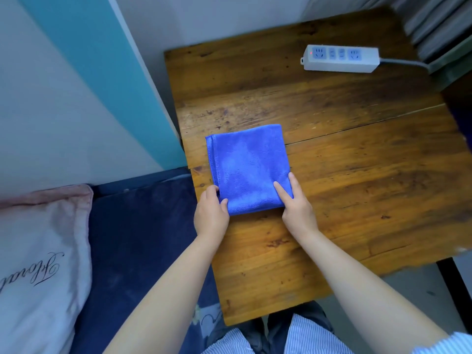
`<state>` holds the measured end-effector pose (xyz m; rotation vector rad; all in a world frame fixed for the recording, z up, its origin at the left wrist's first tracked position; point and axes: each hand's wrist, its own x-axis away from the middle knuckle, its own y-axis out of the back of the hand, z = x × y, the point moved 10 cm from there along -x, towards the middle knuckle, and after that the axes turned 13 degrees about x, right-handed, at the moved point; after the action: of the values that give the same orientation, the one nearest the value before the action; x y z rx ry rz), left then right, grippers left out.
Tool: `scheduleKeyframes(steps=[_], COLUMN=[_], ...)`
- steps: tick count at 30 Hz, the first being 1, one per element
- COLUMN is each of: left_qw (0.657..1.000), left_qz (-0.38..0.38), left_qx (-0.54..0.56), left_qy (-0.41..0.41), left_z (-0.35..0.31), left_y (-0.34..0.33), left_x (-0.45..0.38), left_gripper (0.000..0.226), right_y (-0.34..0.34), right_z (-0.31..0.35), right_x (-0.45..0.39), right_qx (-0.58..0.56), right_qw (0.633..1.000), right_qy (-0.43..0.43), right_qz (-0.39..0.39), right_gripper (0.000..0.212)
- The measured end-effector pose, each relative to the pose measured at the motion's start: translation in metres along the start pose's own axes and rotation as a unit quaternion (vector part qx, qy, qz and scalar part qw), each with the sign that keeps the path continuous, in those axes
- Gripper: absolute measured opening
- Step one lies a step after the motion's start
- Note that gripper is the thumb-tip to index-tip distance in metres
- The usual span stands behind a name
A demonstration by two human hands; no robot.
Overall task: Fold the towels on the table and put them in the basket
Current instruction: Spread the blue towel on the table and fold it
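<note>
A blue towel (249, 167), folded into a rough square, lies flat on the wooden table (357, 175) near its left edge. My left hand (210, 213) pinches the towel's near left corner, thumb on top. My right hand (296, 203) rests at the near right corner, with two fingers stretched out flat on the cloth. No basket is in view.
A white power strip (341, 58) with a grey cable lies at the table's far right. Left of the table are a dark blue cushion (143, 238) and a pale pink pillow (38, 251). A white and teal wall (76, 72) stands behind them.
</note>
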<state>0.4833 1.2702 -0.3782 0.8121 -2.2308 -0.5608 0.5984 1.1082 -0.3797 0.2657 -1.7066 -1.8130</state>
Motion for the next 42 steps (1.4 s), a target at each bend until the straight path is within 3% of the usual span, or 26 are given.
scheduleKeyframes(steps=[2,4,7,9,12,16,19,23,25,28,30,32,33,35,37,39,42], left_qw=[0.997,0.983,0.952,0.951,0.962,0.959,0.963,0.969,0.966,0.962,0.961,0.96,0.958,0.944,0.909,0.892,0.908], left_qz=[-0.016,-0.029,-0.025,0.027,0.085,0.09,0.09,0.089,0.091,0.082,0.075,0.069,0.056,-0.031,-0.102,-0.083,-0.033], left_qx=[-0.07,-0.113,-0.167,-0.188,-0.207,-0.234,-0.215,-0.197,-0.211,-0.227,-0.235,-0.246,-0.251,-0.234,-0.17,-0.129,-0.147], left_qy=[-0.035,-0.14,-0.255,-0.246,-0.154,-0.134,-0.132,-0.12,-0.117,-0.128,-0.123,-0.114,-0.128,-0.231,-0.366,-0.425,-0.39], left_z=[-0.007,-0.028,-0.053,-0.059,-0.037,-0.012,-0.011,-0.011,-0.008,-0.009,-0.01,-0.01,-0.014,-0.032,-0.042,-0.043,-0.039], left_y=[0.003,0.003,-0.012,-0.027,-0.044,-0.043,-0.041,-0.042,-0.043,-0.043,-0.043,-0.042,-0.04,-0.028,-0.024,-0.034,-0.053], left_x=[0.004,0.005,0.002,0.0,-0.011,-0.01,-0.01,-0.01,-0.013,-0.014,-0.015,-0.016,-0.015,-0.006,0.016,0.03,0.027], left_gripper=[0.046,0.051,0.031,0.041,0.054,0.06,0.059,0.058,0.058,0.059,0.059,0.059,0.057,0.049,0.034,0.027,0.038], right_y=[0.003,0.007,0.014,0.009,-0.006,-0.017,0.01,0.048,0.04,0.022,0.022,0.032,0.044,0.055,0.041,0.019,0.01], right_z=[0.012,0.021,0.035,0.045,0.052,0.044,0.049,0.054,0.057,0.029,0.002,-0.011,-0.005,0.018,0.032,0.033,0.032], right_x=[0.001,0.006,0.009,0.002,-0.002,0.014,0.0,-0.064,-0.089,-0.113,-0.114,-0.102,-0.088,-0.052,-0.014,0.002,0.0], right_qx=[0.104,0.171,0.231,0.23,0.259,0.297,0.251,0.202,0.21,0.187,0.136,0.125,0.138,0.153,0.178,0.21,0.233], right_qw=[0.994,0.983,0.968,0.964,0.948,0.918,0.924,0.949,0.948,0.961,0.978,0.987,0.986,0.963,0.927,0.906,0.893], right_qy=[0.027,0.037,0.099,0.135,0.176,0.259,0.287,0.238,0.238,0.177,0.099,0.065,0.094,0.208,0.318,0.364,0.376], right_qz=[0.014,0.051,0.015,0.025,0.059,0.044,-0.006,-0.034,0.02,0.102,0.123,0.082,0.016,-0.079,-0.093,-0.05,-0.08], right_gripper=[0.081,0.074,0.049,0.051,0.058,0.065,0.053,0.052,0.059,0.054,0.055,0.054,0.053,0.048,0.036,0.033,0.036])
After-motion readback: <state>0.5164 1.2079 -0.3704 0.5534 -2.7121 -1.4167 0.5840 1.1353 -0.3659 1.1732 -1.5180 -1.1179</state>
